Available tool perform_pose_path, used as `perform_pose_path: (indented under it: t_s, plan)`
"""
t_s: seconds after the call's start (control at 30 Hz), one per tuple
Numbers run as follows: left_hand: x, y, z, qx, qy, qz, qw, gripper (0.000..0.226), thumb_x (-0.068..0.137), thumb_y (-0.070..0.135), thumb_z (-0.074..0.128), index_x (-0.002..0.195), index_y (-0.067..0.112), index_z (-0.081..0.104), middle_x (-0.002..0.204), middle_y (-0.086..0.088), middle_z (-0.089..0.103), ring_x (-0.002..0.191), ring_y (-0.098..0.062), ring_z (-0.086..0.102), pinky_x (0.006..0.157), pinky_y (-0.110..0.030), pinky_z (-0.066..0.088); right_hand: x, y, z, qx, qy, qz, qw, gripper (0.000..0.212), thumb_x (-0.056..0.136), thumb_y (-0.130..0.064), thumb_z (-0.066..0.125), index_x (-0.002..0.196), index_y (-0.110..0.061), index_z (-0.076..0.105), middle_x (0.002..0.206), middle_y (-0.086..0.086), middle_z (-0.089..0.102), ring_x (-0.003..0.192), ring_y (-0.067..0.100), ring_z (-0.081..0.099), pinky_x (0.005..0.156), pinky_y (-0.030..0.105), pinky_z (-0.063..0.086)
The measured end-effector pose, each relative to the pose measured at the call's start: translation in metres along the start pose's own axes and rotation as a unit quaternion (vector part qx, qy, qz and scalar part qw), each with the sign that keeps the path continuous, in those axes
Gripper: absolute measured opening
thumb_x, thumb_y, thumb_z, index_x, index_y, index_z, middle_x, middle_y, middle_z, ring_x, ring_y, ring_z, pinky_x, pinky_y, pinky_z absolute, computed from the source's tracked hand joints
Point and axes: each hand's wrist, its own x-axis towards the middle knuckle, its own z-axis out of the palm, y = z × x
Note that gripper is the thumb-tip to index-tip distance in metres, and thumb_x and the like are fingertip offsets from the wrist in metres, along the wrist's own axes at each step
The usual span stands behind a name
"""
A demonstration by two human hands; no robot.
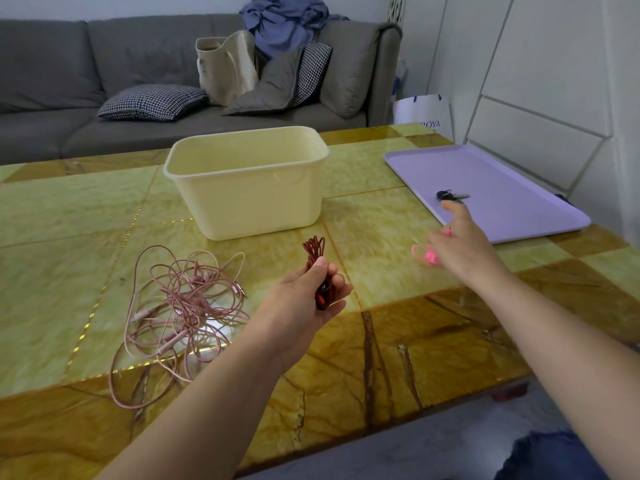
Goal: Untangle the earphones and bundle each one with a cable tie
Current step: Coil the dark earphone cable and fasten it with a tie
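Note:
My left hand (308,299) is closed around a coiled dark red earphone cable (313,251), whose loops stick up above my fingers. A tangle of pink earphones (183,306) lies on the table to the left of that hand. My right hand (460,244) reaches out over pink cable ties (424,253) lying on the table next to the tray's near edge. Its fingers are spread over them and blurred; I cannot see whether they grip a tie.
A cream plastic tub (249,181) stands in the middle of the green and brown marble table (381,341). A lilac tray (502,188) with keys (450,195) sits at the right. A grey sofa with cushions and a bag lies beyond.

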Motion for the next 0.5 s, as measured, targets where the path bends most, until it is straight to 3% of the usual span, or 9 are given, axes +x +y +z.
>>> perform_pose_path:
  t_s: [0.1, 0.2, 0.27, 0.33, 0.4, 0.5]
  plan:
    - [-0.003, 0.002, 0.001, 0.019, -0.005, 0.008, 1.0, 0.026, 0.1, 0.025, 0.04, 0.083, 0.014, 0.056, 0.066, 0.004, 0.057, 0.082, -0.014, 0.062, 0.093, -0.035, 0.046, -0.022, -0.024, 0.0, 0.036, -0.068, -0.036, 0.996, 0.048, 0.095, -0.006, 0.038, 0.14, -0.022, 0.035, 0.085, 0.001, 0.052, 0.068, 0.014, 0.057, 0.082, 0.035, 0.054]
    - [-0.006, 0.0, 0.005, 0.109, -0.001, 0.049, 0.993, 0.028, 0.101, 0.026, 0.039, 0.084, 0.015, 0.059, 0.064, 0.008, 0.058, 0.085, -0.015, 0.06, 0.093, -0.034, 0.048, -0.052, -0.041, 0.005, 0.031, -0.17, -0.096, 0.98, 0.035, 0.097, -0.001, 0.043, 0.126, -0.02, 0.048, 0.096, -0.004, 0.066, 0.066, 0.003, 0.059, 0.065, 0.018, 0.05]
    - [-0.008, 0.0, 0.007, 0.192, 0.009, 0.089, 0.977, 0.03, 0.101, 0.028, 0.039, 0.084, 0.016, 0.061, 0.064, 0.01, 0.059, 0.083, -0.017, 0.058, 0.089, -0.032, 0.049, -0.065, -0.048, 0.01, 0.055, -0.211, -0.111, 0.97, 0.024, 0.095, -0.003, 0.05, 0.114, -0.018, 0.055, 0.097, -0.005, 0.071, 0.07, 0.0, 0.063, 0.068, 0.018, 0.051]
    - [-0.009, -0.001, 0.008, 0.276, 0.029, 0.13, 0.952, 0.032, 0.1, 0.03, 0.038, 0.082, 0.018, 0.061, 0.067, 0.008, 0.058, 0.071, -0.014, 0.052, 0.069, -0.019, 0.046, -0.071, -0.052, 0.013, 0.085, -0.223, -0.112, 0.965, 0.015, 0.092, -0.006, 0.056, 0.104, -0.015, 0.06, 0.092, -0.003, 0.074, 0.074, 0.004, 0.068, 0.072, 0.02, 0.054]
    - [-0.01, -0.002, 0.007, 0.327, 0.055, 0.175, 0.927, 0.033, 0.1, 0.031, 0.037, 0.081, 0.015, 0.06, 0.068, 0.005, 0.055, 0.06, -0.011, 0.044, 0.05, -0.017, 0.035, -0.075, -0.056, 0.016, 0.083, -0.225, -0.111, 0.965, 0.01, 0.089, -0.01, 0.063, 0.097, -0.017, 0.064, 0.082, 0.002, 0.074, 0.076, 0.011, 0.07, 0.079, 0.023, 0.054]
    - [-0.011, -0.002, 0.006, 0.335, 0.091, 0.231, 0.909, 0.032, 0.1, 0.03, 0.037, 0.08, 0.016, 0.058, 0.069, 0.003, 0.053, 0.05, -0.006, 0.039, 0.047, -0.019, 0.032, -0.077, -0.059, 0.02, 0.085, -0.208, -0.121, 0.967, 0.011, 0.084, -0.012, 0.069, 0.093, -0.019, 0.068, 0.074, -0.003, 0.072, 0.074, 0.014, 0.071, 0.081, 0.028, 0.056]
